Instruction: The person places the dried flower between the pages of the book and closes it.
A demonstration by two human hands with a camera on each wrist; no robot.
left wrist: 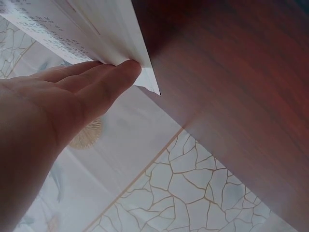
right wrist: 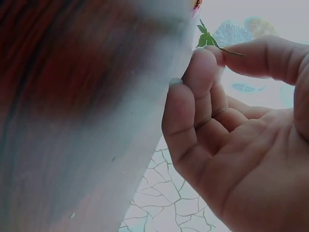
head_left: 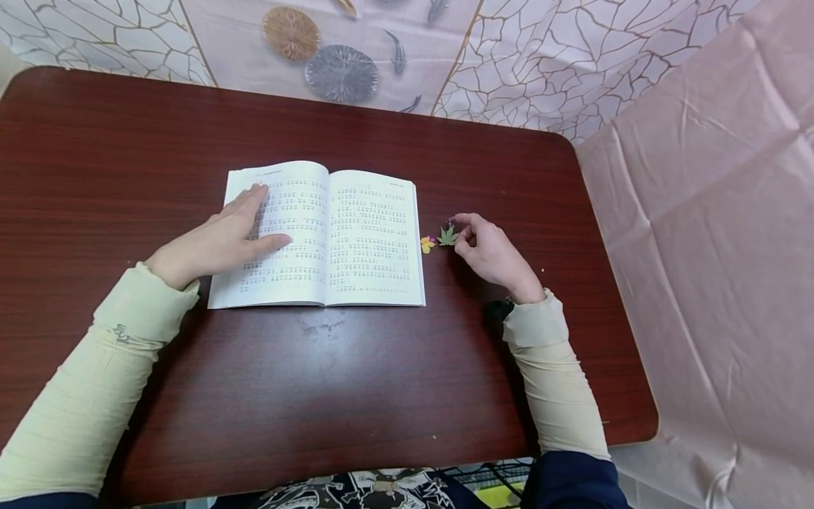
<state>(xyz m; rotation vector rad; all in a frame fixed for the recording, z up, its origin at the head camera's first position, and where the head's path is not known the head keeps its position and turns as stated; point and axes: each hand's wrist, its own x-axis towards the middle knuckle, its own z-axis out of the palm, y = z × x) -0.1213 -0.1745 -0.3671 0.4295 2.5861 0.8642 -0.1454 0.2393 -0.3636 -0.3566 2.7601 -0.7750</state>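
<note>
An open book (head_left: 372, 233) with printed pages lies on the table. My left hand (head_left: 222, 240) rests across its left page, fingers extended and thumb spread to the side. In the left wrist view, the fingertips (left wrist: 130, 70) press on the paper near the page's edge. Right of the book, my right hand (head_left: 492, 254) pinches a small green leaf (head_left: 448, 236) with pointed lobes. The right wrist view shows the leaf's thin stem (right wrist: 231, 52) between thumb and finger. Between the leaf and the book's right edge is a small yellow flower (head_left: 427, 244).
The dark red-brown wooden table (head_left: 356, 396) extends around the book on all sides. A patterned cloth (head_left: 407, 49) hangs beyond its far edge, and a plain pinkish cloth (head_left: 712, 233) hangs along the right side.
</note>
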